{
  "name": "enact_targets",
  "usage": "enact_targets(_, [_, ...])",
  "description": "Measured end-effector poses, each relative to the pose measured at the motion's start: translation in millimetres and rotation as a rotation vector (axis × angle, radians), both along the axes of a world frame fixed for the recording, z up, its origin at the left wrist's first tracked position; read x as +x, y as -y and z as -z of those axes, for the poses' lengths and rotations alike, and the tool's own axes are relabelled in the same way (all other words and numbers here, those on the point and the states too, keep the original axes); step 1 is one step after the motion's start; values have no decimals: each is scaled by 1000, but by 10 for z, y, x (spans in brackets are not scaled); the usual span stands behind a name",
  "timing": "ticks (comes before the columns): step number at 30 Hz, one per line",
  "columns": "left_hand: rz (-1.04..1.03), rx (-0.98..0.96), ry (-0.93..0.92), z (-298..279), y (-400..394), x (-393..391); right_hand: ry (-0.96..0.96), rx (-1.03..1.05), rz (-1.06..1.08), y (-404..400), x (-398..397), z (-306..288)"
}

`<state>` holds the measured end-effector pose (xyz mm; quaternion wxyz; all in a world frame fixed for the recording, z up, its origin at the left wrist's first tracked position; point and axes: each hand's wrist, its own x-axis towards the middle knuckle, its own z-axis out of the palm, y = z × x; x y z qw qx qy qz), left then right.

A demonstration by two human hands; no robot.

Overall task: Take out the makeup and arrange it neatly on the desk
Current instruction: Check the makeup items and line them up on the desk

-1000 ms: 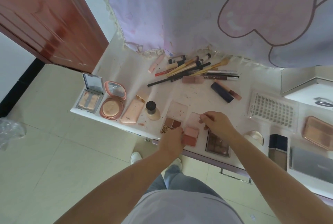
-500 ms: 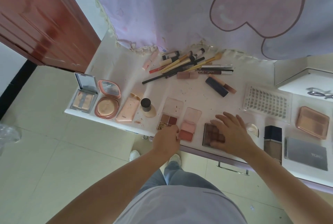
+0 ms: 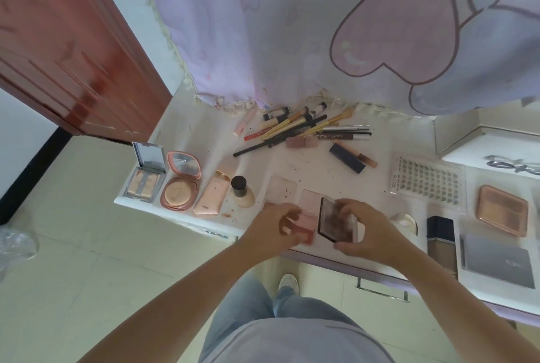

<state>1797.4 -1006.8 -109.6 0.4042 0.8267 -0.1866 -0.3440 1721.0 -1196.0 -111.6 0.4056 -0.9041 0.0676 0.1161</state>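
My right hand (image 3: 369,232) grips a dark brown eyeshadow palette (image 3: 333,221), lifted and tilted above the white desk (image 3: 306,163) near its front edge. My left hand (image 3: 270,231) lies with curled fingers over a small pink blush palette (image 3: 306,222) with an open clear lid; I cannot tell if it holds it. Left of it another small palette with a clear lid (image 3: 280,190) is partly hidden by my left hand. Along the front left stand an open silver compact (image 3: 144,178), a round pink compact (image 3: 179,187), a pink case (image 3: 211,196) and a foundation bottle (image 3: 241,190).
A pile of brushes and pencils (image 3: 304,125) lies at the back under a hanging purple cloth (image 3: 321,29). A navy lipstick (image 3: 347,158), lash tray (image 3: 426,180), tall foundation bottle (image 3: 441,241), rose-gold compact (image 3: 502,210) and grey palette (image 3: 496,260) fill the right. A red door (image 3: 58,49) stands left.
My right hand went from the pink blush palette to the brown palette, then picked it up and tilted it. My left hand stayed at the pink palette.
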Motion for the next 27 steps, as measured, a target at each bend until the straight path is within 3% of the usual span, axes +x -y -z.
enact_targets(4, [53, -198, -77, -323, -13, 79, 136, 225, -10, -83, -60, -296])
enact_targets(10, [167, -316, -112, -740, -267, -9, 240, 269, -79, -354, -160, -657])
enact_targets(14, [70, -443, -213, -769, -485, -199, 244, 334, -120, -523, -291, -731])
enact_targets(19, [-154, -860, -561, -678, -666, -418, 290, 379, -80, -611, -559, -807])
enact_targets(24, [-256, -890, -669, -659, -644, -629, 307, 334, -63, -627, -779, -843])
enact_targets(27, [-194, -968, -773, -608, -612, -738, 315, 352, -92, -562, -858, -863])
